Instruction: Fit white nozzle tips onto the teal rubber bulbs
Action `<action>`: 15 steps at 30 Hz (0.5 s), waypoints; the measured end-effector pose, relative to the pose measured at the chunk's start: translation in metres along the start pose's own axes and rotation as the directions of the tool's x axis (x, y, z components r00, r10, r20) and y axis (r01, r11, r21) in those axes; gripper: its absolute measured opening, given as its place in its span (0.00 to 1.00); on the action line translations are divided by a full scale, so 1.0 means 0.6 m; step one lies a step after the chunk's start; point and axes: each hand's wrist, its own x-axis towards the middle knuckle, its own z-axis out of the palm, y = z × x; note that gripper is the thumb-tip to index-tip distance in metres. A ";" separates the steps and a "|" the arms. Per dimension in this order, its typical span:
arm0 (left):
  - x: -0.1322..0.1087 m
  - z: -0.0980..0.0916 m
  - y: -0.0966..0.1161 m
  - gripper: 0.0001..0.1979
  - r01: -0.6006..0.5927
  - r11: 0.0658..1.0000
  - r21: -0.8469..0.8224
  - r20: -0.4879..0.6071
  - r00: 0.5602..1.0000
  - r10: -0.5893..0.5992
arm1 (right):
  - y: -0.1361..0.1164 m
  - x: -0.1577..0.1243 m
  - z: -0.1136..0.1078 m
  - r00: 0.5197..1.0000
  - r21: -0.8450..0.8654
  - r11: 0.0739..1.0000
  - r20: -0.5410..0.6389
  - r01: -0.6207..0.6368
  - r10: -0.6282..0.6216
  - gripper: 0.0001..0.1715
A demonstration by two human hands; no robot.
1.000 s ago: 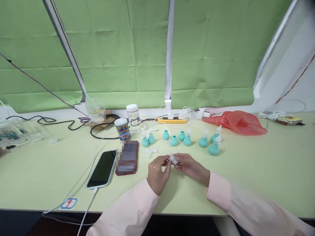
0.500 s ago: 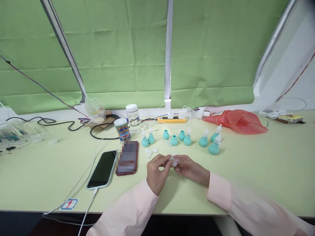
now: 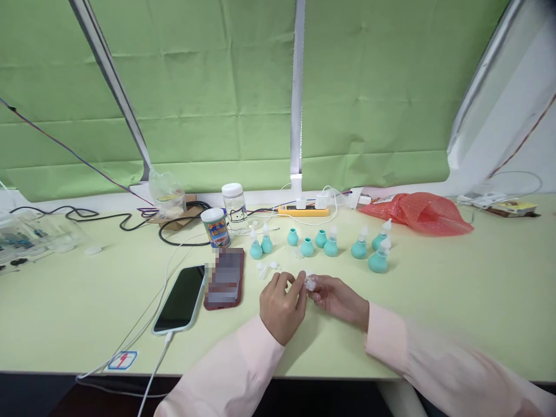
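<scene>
Between my fingers is a small clear plastic nozzle piece (image 3: 310,283), its exact shape partly hidden. My right hand (image 3: 341,298) pinches it from the right. My left hand (image 3: 283,307) is closed against its left side, fingertips touching it. Just beyond are teal bulbs without tops, one of them a teal bulb (image 3: 307,248). Other teal bulbs carry clear pointed tips, such as the tipped bulb (image 3: 378,260) at the right and the tipped bulb (image 3: 256,249) at the left. Loose clear and white plastic parts (image 3: 264,270) lie beyond my left hand.
Left of my hands lie a red-cased phone (image 3: 225,279) and a charging phone (image 3: 181,298) with its white cable. A printed can (image 3: 215,227) and a clear jar (image 3: 234,204) stand behind. Along the back are a yellow power strip (image 3: 304,212) and a red plastic bag (image 3: 417,213).
My left hand has turned, its back now more toward me and its fingers shifted over the clear piece. My right hand stays nearly in place, still holding it.
</scene>
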 end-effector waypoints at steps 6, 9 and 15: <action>0.002 0.000 -0.003 0.12 0.009 1.000 0.000 -0.002 1.000 -0.009 | -0.001 -0.001 0.000 1.000 -0.027 1.000 0.002 0.004 -0.004 0.07; 0.003 0.001 -0.004 0.11 -0.002 1.000 -0.007 0.001 1.000 0.002 | -0.001 -0.002 0.001 0.999 -0.057 0.998 0.030 0.022 -0.021 0.08; 0.004 0.006 -0.006 0.11 -0.100 0.995 0.021 -0.051 0.994 0.101 | -0.002 0.000 0.002 0.999 -0.048 0.998 -0.048 -0.028 0.025 0.07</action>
